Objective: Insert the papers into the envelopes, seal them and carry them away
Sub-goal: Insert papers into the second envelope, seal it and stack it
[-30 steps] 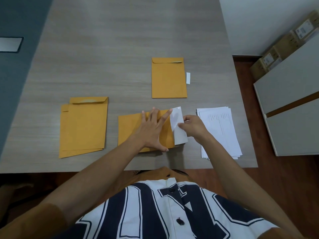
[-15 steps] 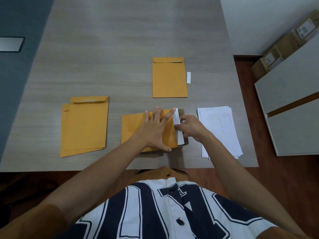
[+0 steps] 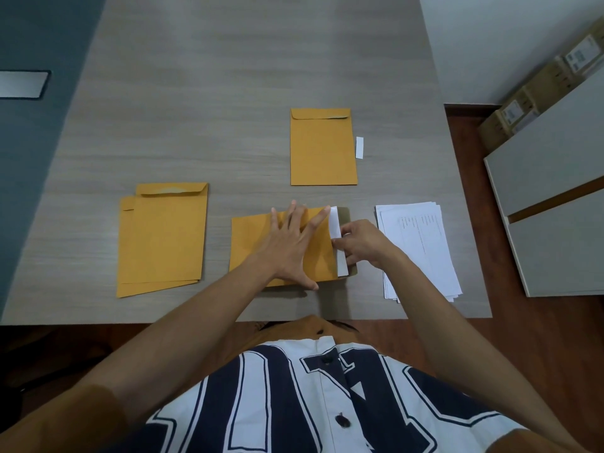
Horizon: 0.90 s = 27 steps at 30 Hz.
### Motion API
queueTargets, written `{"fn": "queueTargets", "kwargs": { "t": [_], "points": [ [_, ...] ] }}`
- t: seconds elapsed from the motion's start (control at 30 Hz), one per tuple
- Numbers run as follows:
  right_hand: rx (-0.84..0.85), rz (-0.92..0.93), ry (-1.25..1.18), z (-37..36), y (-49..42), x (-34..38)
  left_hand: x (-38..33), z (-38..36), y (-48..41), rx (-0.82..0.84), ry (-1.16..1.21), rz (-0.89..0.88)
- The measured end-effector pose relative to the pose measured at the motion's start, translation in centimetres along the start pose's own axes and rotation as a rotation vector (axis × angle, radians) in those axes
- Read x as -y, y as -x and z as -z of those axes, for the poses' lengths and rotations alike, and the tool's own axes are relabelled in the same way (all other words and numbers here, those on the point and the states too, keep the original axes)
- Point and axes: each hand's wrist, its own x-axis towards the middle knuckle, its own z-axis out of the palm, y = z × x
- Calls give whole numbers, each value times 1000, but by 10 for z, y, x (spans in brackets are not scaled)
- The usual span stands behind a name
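Observation:
A brown envelope [image 3: 251, 246] lies sideways near the table's front edge, its mouth to the right. My left hand [image 3: 292, 246] presses flat on it with fingers spread. A white paper [image 3: 336, 227] sticks out of the mouth by a narrow strip. My right hand [image 3: 359, 245] pinches that strip at the envelope's right end. To the right lies a stack of white printed papers [image 3: 421, 246]. A stack of brown envelopes [image 3: 163, 240] rests at the left. One closed brown envelope [image 3: 322, 148] lies farther back.
A small white strip [image 3: 359, 147] lies beside the far envelope. The grey wooden table [image 3: 228, 76] ends at its right edge near a grey cabinet [image 3: 555, 207]. Cardboard boxes [image 3: 539, 89] stand by the wall at the right.
The white paper has slid further left into the envelope; far less of it shows. My right hand followed it leftward. My left hand stayed pressed on the envelope.

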Motion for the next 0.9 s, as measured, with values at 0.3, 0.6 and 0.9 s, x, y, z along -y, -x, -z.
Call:
{"fn": "queueTargets", "kwargs": {
  "t": [0.3, 0.6, 0.9],
  "points": [
    [52, -21, -98, -6, -5, -3, -11, 5, -5, -58, 24, -20],
    [78, 0, -164, 6, -6, -3, 2, -9, -4, -19, -53, 4],
    [-290, 178, 306, -3, -20, -34, 8, -34, -4, 54, -71, 124]
  ]
}}
